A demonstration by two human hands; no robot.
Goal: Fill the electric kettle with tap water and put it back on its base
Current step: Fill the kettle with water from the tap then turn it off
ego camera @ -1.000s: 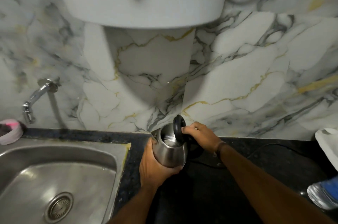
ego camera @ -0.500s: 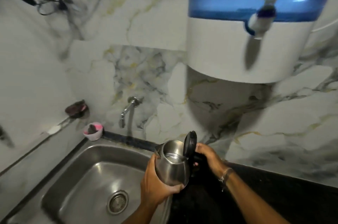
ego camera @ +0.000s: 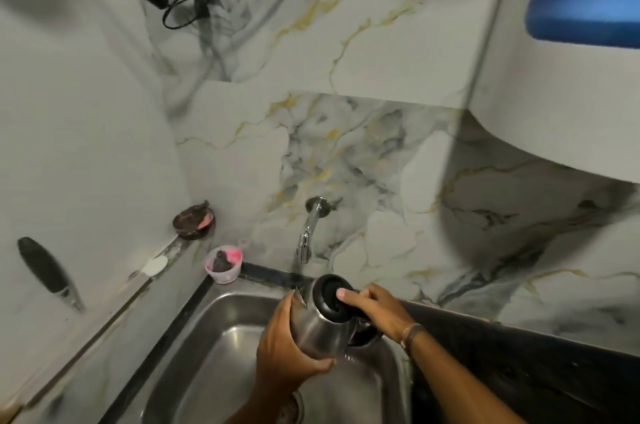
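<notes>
The steel electric kettle (ego camera: 323, 330) hangs over the steel sink (ego camera: 214, 354), tilted with its spout toward the back wall. Its black lid (ego camera: 329, 295) is down over the opening. My left hand (ego camera: 287, 347) wraps around the kettle's body from the left and below. My right hand (ego camera: 377, 312) holds the black handle, with its thumb pressed on the lid. The chrome wall tap (ego camera: 308, 233) sticks out of the marble wall just above and behind the kettle, and no water runs from it. The kettle's base is out of view.
A black countertop (ego camera: 519, 361) runs to the right of the sink. A pink cup (ego camera: 223, 264) and a dark soap dish (ego camera: 194, 221) stand at the sink's back left corner. A white and blue water purifier (ego camera: 571, 60) hangs upper right; cables (ego camera: 180, 4) dangle upper left.
The kettle has moved left from the countertop to over the sink, under the tap. Its lid, upright before, is now shut under my right thumb. The view has swung left.
</notes>
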